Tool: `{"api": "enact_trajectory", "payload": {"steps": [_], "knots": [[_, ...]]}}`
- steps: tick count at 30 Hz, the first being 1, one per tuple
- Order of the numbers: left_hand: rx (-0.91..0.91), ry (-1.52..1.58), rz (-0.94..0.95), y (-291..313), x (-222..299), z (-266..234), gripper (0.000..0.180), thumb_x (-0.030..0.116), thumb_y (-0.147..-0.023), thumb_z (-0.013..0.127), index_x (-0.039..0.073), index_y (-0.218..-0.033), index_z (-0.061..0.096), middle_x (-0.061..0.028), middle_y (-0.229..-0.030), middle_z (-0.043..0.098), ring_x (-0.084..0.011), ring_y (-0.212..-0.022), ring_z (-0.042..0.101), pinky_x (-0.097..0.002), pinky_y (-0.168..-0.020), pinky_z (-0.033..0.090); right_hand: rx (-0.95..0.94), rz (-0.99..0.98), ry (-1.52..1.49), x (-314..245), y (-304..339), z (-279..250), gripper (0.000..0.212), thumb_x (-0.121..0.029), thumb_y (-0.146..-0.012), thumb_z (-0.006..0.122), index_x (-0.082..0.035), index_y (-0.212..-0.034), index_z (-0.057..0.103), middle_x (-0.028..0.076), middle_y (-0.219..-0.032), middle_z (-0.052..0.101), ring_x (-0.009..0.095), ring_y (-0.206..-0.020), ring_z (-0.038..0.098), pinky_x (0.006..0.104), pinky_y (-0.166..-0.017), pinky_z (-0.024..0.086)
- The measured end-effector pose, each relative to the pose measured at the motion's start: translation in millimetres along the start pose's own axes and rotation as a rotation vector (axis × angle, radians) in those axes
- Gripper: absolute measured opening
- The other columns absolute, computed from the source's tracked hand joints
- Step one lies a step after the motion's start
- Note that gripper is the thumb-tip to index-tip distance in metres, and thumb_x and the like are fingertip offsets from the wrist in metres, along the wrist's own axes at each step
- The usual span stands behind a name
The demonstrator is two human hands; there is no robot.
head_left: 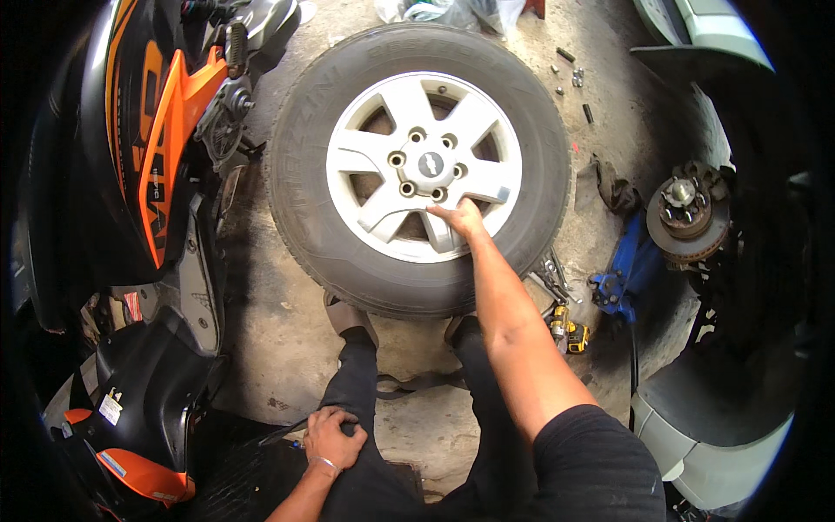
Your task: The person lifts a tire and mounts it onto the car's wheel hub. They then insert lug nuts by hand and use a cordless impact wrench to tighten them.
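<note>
Directly beneath right-hand fingers point(446, 212) — wheel point(426, 167), pale-spoked

An orange-and-black motorcycle point(170, 165) fills the left side, a white sticker point(110, 406) on it. Crumpled clear plastic point(457, 14) lies on the floor point(270, 348) at the top edge, near a red object point(536, 8).

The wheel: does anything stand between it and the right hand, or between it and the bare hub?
Nothing visible separates the right hand from the wheel. Between the wheel and the hub, at right, are a blue jack and a crumpled dark piece.
</note>
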State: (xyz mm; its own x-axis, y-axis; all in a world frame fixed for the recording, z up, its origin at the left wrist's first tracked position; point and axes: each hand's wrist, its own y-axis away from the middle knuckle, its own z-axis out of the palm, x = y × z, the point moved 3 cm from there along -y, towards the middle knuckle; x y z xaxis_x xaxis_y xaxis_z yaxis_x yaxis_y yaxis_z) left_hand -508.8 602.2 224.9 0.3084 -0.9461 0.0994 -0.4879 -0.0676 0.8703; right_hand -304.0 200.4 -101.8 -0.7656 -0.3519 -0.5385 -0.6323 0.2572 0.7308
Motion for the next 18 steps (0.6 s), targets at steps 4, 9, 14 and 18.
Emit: {"api": "enact_trajectory", "payload": {"steps": [4, 9, 14, 18], "knots": [[0.027, -0.14, 0.042, -1.7, 34.0, 5.0, 0.027, 0.037, -0.077, 0.07, 0.019, -0.095, 0.08, -0.006, -0.122, 0.067, -0.0309, -0.125, 0.055, -0.0462, -0.107, 0.046, -0.021, -0.241, 0.082, -21.9, 5.7, 0.2, 0.064, -0.041, -0.081, 0.088, 0.006, -0.121, 0.069, 0.017, -0.114, 0.074, 0.026, -0.101, 0.069, 0.0385, -0.094, 0.052], [0.099, -0.019, -0.031, 3.4, 39.9, -6.2, 0.038, 0.034, -0.077, 0.071, 0.016, -0.11, 0.072, -0.008, -0.13, 0.062, -0.0324, -0.127, 0.053, -0.0482, -0.107, 0.044, -0.314, -0.068, 0.162, -108.2, 111.0, -34.9, 0.075, -0.05, -0.082, 0.084, 0.001, -0.133, 0.063, 0.02, -0.134, 0.065, 0.029, -0.127, 0.059, 0.0365, -0.109, 0.044], [0.69, 0.162, 0.442, 80.6, 47.7, -60.2, 0.077, 0.054, -0.074, 0.08, 0.012, -0.132, 0.052, -0.0195, -0.141, 0.043, -0.0444, -0.137, 0.04, -0.0617, -0.113, 0.029, -0.593, 0.218, 0.372, -201.4, 205.5, -110.3, 0.088, -0.061, -0.085, 0.076, -0.001, -0.146, 0.053, 0.021, -0.143, 0.059, 0.033, -0.131, 0.056, 0.0416, -0.111, 0.042], [0.865, 0.166, 0.818, 78.0, 120.8, -143.6, 0.113, 0.087, -0.055, 0.077, 0.019, -0.141, 0.048, -0.018, -0.142, 0.042, -0.047, -0.14, 0.038, -0.0702, -0.111, 0.025, -0.87, 0.221, 0.667, -301.9, 172.7, -169.7, 0.078, -0.06, -0.09, 0.072, 0.0, -0.138, 0.059, 0.021, -0.127, 0.066, 0.029, -0.112, 0.064, 0.0421, -0.097, 0.051]]}}
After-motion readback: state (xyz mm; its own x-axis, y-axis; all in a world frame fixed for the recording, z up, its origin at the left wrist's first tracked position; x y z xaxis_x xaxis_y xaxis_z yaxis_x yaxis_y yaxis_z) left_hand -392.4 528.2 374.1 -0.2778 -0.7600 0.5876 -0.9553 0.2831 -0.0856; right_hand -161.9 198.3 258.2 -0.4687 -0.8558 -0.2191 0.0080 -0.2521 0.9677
